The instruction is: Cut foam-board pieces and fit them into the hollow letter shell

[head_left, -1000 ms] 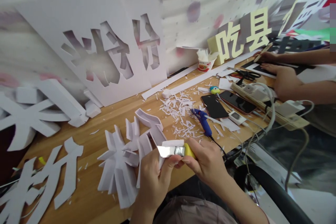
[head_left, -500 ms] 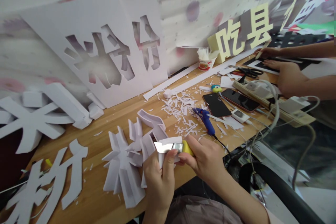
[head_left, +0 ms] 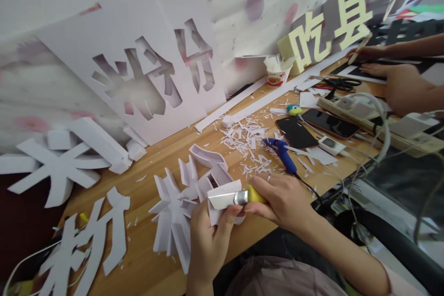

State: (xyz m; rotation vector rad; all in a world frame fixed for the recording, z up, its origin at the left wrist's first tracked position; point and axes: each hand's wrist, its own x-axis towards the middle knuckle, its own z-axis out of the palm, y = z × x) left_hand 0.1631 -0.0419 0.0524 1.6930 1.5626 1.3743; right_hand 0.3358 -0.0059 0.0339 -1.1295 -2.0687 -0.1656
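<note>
My right hand (head_left: 282, 199) is closed round the yellow handle of a knife with a wide metal blade (head_left: 224, 200). The blade lies across a small white foam board piece (head_left: 215, 216), which my left hand (head_left: 210, 236) grips between thumb and fingers. Just beyond my left hand, a white foam character with raised walls (head_left: 173, 212) lies on the table; my hand hides part of it. A blue glue gun (head_left: 282, 155) rests past my right hand, beside a heap of white foam offcuts (head_left: 248, 136).
On the wooden table (head_left: 138, 194) lie two phones (head_left: 296, 132), scissors (head_left: 342, 83), a power strip (head_left: 360, 118) and a paper cup (head_left: 277, 76). A cut-out board (head_left: 145, 23) leans at the back. White foam characters (head_left: 65, 162) stand left. Another person's hands (head_left: 378, 69) work at right.
The view has shifted slightly, so the table's things appear further right. The blade's angle has turned, and it now lies flatter across the foam piece. Both hands keep their hold.
</note>
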